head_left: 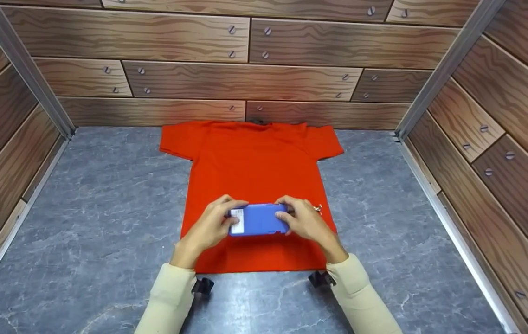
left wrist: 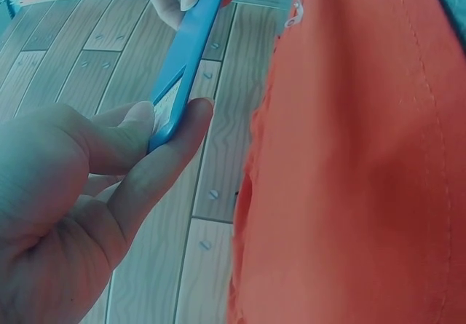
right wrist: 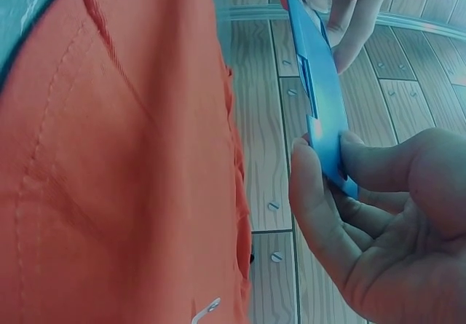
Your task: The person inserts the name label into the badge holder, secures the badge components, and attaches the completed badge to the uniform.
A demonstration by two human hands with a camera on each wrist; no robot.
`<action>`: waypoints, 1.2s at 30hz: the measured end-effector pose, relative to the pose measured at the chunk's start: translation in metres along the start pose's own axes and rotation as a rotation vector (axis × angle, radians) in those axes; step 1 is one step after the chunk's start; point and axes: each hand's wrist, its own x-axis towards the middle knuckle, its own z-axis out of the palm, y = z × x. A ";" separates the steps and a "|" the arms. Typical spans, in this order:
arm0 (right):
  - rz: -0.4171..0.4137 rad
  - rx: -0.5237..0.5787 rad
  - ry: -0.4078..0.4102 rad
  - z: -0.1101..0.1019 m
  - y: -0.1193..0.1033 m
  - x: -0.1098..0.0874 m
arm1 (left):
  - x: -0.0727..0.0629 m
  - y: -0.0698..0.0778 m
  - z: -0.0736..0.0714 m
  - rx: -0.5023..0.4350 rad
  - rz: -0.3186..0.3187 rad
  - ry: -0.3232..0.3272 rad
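Note:
A flat blue plastic case (head_left: 259,219) with a white label at its left end is held level above a red T-shirt (head_left: 254,176). My left hand (head_left: 210,223) pinches the labelled end, thumb on the near face and fingers behind, as the left wrist view also shows. At the opposite end my right hand (head_left: 305,220) grips the case between thumb and fingers. Seen edge-on in the right wrist view, the case (right wrist: 320,84) is thin, with a slot along its side. The T-shirt lies spread flat, collar away from me.
A small shiny metal piece (head_left: 318,209) lies on the shirt just beyond my right hand. The grey marbled tabletop (head_left: 120,199) surrounds the shirt. Wood-patterned walls (head_left: 189,79) rise at the back and both sides, with metal strips (head_left: 463,246) along their lower edges.

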 end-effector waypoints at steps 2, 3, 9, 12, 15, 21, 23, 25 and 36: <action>0.001 -0.003 -0.007 0.001 0.000 0.000 | 0.000 0.000 0.001 0.000 0.006 -0.006; 0.001 -0.001 -0.010 0.001 0.000 0.000 | 0.000 0.000 0.002 -0.001 0.009 -0.009; 0.005 0.010 -0.020 0.003 -0.001 0.000 | 0.002 -0.002 0.004 -0.008 0.020 -0.018; 0.007 0.012 -0.026 0.004 -0.002 -0.001 | 0.002 -0.002 0.005 -0.007 0.014 -0.021; 0.023 0.012 -0.035 0.004 -0.003 -0.001 | 0.002 -0.001 0.005 0.000 0.007 -0.026; 0.037 0.003 -0.060 0.005 -0.004 -0.003 | 0.001 0.001 0.007 0.006 0.007 -0.032; 0.041 0.002 -0.066 0.005 -0.004 -0.003 | 0.001 0.001 0.007 0.010 0.007 -0.031; 0.047 -0.003 -0.065 0.006 -0.005 -0.003 | 0.002 0.001 0.007 0.015 0.010 -0.030; 0.067 -0.017 -0.068 0.009 -0.006 -0.003 | 0.002 0.000 0.008 0.019 0.017 -0.040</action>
